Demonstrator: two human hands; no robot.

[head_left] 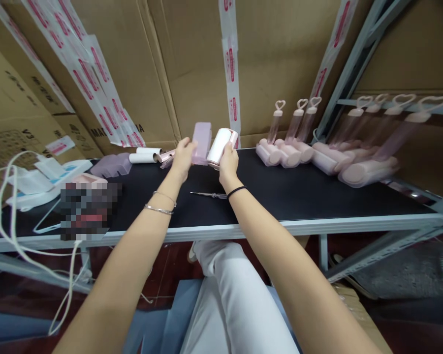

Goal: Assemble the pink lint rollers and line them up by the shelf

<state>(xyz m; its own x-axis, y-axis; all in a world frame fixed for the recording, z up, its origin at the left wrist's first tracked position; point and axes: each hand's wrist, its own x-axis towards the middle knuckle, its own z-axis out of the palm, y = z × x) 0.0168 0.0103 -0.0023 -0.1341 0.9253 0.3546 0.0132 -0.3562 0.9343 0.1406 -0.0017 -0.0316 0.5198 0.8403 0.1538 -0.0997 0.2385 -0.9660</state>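
Illumination: moderate; dim beneath the table point(299, 196). Pink rollers point(359, 175) at right: blurred. Edges: wide-angle stretch. Left: pixelated patch.

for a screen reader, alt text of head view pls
The left hand holds a lilac cover, the right hand a white lint roll, above a black workbench. A screwdriver lies on it; pink lint rollers with heart-tipped handles sit at right.

Looks like smooth paper on the white roll point(217, 147), translucent plastic on the lilac cover point(204, 133), metal on the screwdriver shaft point(201, 194), matt black on the surface point(299, 196), glossy film on the tape point(232, 78) and dull cardboard point(195, 73) behind.
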